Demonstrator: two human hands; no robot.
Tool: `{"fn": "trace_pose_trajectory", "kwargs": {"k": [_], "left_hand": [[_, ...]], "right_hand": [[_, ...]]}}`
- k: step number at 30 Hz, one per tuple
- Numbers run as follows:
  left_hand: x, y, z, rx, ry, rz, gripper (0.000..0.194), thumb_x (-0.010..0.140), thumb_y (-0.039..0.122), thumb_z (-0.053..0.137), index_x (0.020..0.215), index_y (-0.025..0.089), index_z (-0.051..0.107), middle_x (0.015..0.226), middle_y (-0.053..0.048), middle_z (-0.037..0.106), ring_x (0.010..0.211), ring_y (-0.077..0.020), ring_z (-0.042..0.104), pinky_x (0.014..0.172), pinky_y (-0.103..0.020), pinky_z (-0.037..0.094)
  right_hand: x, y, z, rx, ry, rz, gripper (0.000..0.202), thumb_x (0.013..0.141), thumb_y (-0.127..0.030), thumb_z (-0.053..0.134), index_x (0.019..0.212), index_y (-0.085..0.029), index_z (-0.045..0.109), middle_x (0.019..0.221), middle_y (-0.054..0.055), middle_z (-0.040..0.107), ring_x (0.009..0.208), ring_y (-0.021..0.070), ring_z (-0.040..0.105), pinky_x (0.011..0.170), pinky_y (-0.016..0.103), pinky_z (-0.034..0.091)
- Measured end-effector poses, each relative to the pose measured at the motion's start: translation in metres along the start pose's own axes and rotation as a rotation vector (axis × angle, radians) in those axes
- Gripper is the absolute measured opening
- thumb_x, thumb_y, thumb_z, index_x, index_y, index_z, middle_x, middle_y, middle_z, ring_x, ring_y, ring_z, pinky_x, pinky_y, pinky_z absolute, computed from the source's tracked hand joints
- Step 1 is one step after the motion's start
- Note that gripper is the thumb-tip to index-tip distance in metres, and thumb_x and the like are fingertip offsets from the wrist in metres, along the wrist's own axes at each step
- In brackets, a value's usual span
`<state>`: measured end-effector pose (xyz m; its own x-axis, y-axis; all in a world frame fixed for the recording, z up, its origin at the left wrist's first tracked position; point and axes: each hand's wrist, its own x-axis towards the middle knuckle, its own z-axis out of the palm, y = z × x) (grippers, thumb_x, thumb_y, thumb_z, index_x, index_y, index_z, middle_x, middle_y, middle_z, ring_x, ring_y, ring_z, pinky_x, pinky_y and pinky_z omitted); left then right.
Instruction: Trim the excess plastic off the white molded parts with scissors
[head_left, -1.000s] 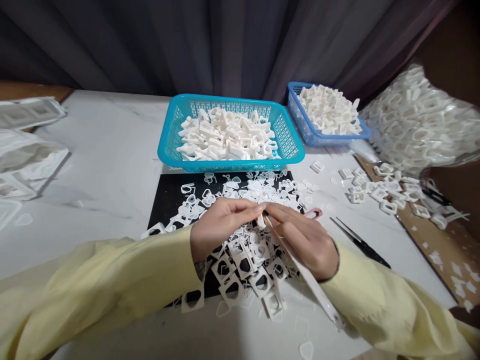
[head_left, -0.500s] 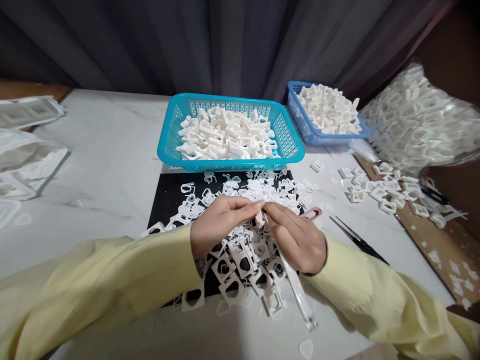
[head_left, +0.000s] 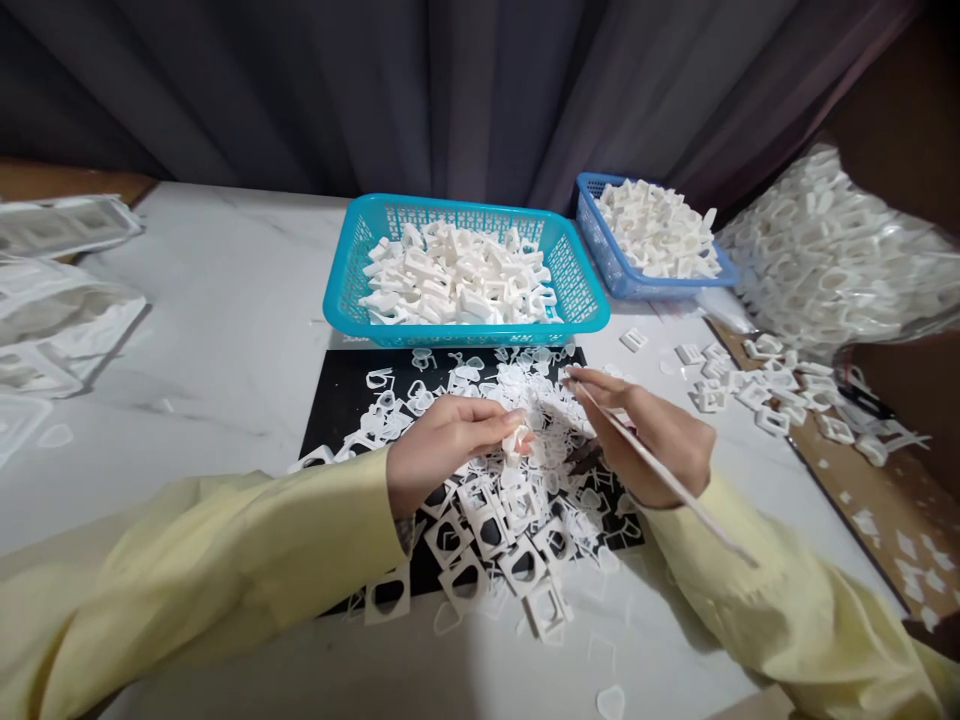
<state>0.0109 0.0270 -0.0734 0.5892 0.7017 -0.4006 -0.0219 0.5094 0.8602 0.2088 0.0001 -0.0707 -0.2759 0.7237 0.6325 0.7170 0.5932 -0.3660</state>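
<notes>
Between the thumb and fingers of my left hand (head_left: pixel 450 445) is a small white piece (head_left: pixel 517 440), held over the heap of scraps. To its right, my right hand (head_left: pixel 652 440) grips a long thin white strip (head_left: pixel 667 480), which slants down toward the right sleeve. The two hands are apart. Beneath them a black mat (head_left: pixel 319 410) is largely covered by thin white scraps and square white frames with cut-out holes (head_left: pixel 463 580).
A turquoise basket (head_left: pixel 341 290) of white pieces stands behind the mat, with a blue basket (head_left: pixel 619 275) at its right. Further right are a clear bag (head_left: pixel 832 250) of white pieces and loose white frames (head_left: pixel 772 385). White packages (head_left: pixel 67 320) lie at left.
My right hand has moved right, away from my left hand, carrying the strip, which has swung up from the mat. My left hand has stayed nearly in place.
</notes>
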Motion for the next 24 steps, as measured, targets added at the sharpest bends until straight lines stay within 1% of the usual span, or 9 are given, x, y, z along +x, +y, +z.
{"fn": "trace_pose_trajectory", "kwargs": {"k": [2,4,6,9,11,13,17,19,24], "left_hand": [[0.000,0.000,0.000,-0.041,-0.019,0.007,0.021,0.079,0.030,0.061,0.068,0.013,0.067,0.077,-0.006,0.066,0.083,-0.0182,0.058,0.084,-0.033,0.037],[0.001,0.000,0.000,-0.054,-0.031,0.023,0.020,0.080,0.029,0.060,0.068,0.014,0.067,0.076,-0.005,0.065,0.078,-0.0162,0.057,0.083,-0.032,0.037],[0.002,0.000,-0.001,-0.063,-0.034,0.022,0.019,0.080,0.028,0.061,0.068,0.014,0.066,0.075,-0.004,0.064,0.077,-0.0155,0.055,0.083,-0.032,0.036],[0.002,-0.002,-0.001,-0.065,-0.033,0.018,0.020,0.080,0.029,0.061,0.067,0.014,0.065,0.075,-0.004,0.062,0.080,-0.0167,0.055,0.084,-0.033,0.035],[0.002,-0.002,-0.002,-0.047,-0.030,0.024,0.021,0.080,0.030,0.061,0.065,0.014,0.063,0.074,-0.003,0.061,0.079,-0.0166,0.054,0.082,-0.033,0.036],[0.003,-0.003,-0.002,-0.023,-0.028,0.033,0.022,0.080,0.031,0.060,0.065,0.014,0.063,0.073,-0.002,0.060,0.077,-0.0157,0.053,0.079,-0.032,0.036],[0.003,-0.002,-0.003,0.003,-0.043,0.044,0.022,0.080,0.031,0.060,0.067,0.014,0.064,0.074,-0.002,0.060,0.077,-0.0154,0.052,0.078,-0.031,0.035],[0.003,-0.002,-0.003,-0.003,-0.051,0.042,0.020,0.080,0.029,0.060,0.068,0.014,0.064,0.075,-0.002,0.061,0.078,-0.0155,0.052,0.078,-0.030,0.035],[0.003,-0.003,-0.003,-0.028,-0.067,0.044,0.020,0.081,0.026,0.059,0.065,0.014,0.063,0.073,-0.002,0.059,0.077,-0.0149,0.051,0.080,-0.031,0.035]], "right_hand": [[0.001,-0.005,-0.003,0.101,-0.045,0.083,0.013,0.081,-0.014,0.061,0.072,-0.018,0.053,0.088,0.007,0.072,0.075,0.0175,0.070,0.055,0.022,0.058],[0.002,-0.013,-0.005,0.204,-0.125,0.146,0.016,0.081,-0.018,0.062,0.069,-0.018,0.052,0.084,0.004,0.073,0.073,0.0159,0.070,0.054,0.019,0.058],[0.004,-0.021,-0.007,0.274,-0.184,0.191,0.018,0.082,-0.018,0.062,0.067,-0.017,0.053,0.086,0.005,0.073,0.071,0.0139,0.070,0.056,0.019,0.058],[0.006,-0.027,-0.009,0.304,-0.226,0.218,0.015,0.080,-0.017,0.064,0.067,-0.016,0.056,0.091,0.005,0.072,0.062,0.0114,0.068,0.048,0.017,0.054],[0.006,-0.027,-0.009,0.297,-0.237,0.207,0.012,0.079,-0.017,0.065,0.069,-0.016,0.059,0.091,0.005,0.072,0.056,0.0104,0.067,0.044,0.017,0.051],[0.005,-0.026,-0.009,0.282,-0.235,0.179,0.009,0.077,-0.015,0.066,0.071,-0.017,0.060,0.090,0.004,0.073,0.054,0.0086,0.065,0.045,0.016,0.051],[0.001,-0.025,-0.007,0.244,-0.219,0.097,0.010,0.075,-0.007,0.067,0.075,-0.016,0.061,0.093,0.005,0.072,0.064,0.0068,0.067,0.057,0.012,0.053],[0.000,-0.024,-0.007,0.224,-0.225,0.060,0.012,0.075,-0.005,0.066,0.078,-0.016,0.061,0.096,0.005,0.072,0.066,0.0066,0.067,0.063,0.012,0.054],[0.002,-0.023,-0.007,0.177,-0.243,-0.056,0.011,0.077,-0.006,0.063,0.078,-0.016,0.058,0.101,0.007,0.070,0.070,0.0075,0.068,0.066,0.014,0.056]]}}
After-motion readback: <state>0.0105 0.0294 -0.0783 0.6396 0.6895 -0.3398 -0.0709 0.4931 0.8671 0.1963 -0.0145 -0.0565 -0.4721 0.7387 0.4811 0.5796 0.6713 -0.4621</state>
